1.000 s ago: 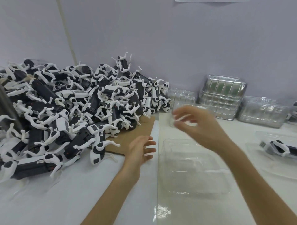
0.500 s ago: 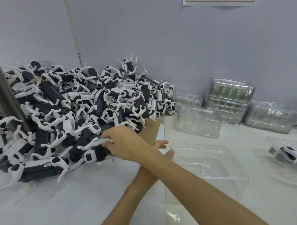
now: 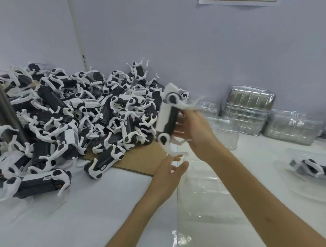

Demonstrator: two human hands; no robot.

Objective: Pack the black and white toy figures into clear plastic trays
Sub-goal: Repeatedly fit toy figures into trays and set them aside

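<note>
One view, head camera.

Surface and room: white table top [image 3: 88,211] with a straight seam running front to back near the middle. Behind it, plain pale lilac wall [image 3: 194,44] with a corner at left and the lower edge of a paper sheet [image 3: 236,1] at top.

At left, heaped against the wall: large pile of black and white toy figures [image 3: 79,114], partly resting on a flat brown cardboard sheet [image 3: 141,158]. At rear right, against the wall: stacks of clear plastic trays [image 3: 247,109]. Directly ahead on the table: open clear tray [image 3: 202,178]. At far right: second tray [image 3: 299,178] with one packed figure [image 3: 310,167] lying flat.

Task item: single toy figure [image 3: 167,119], held in the air between the pile and the rear stacks, blurred. Long axis near upright, upper end leaning slightly right. White face toward the pile, dark face toward the palm. Legs pointing right, past the fingers.

Right hand [image 3: 195,130]: clamped on the figure's body from the right side. Left hand [image 3: 167,174]: below the figure, fingers spread and relaxed, holding nothing. Contact with the lower leg: not determinable.
</note>
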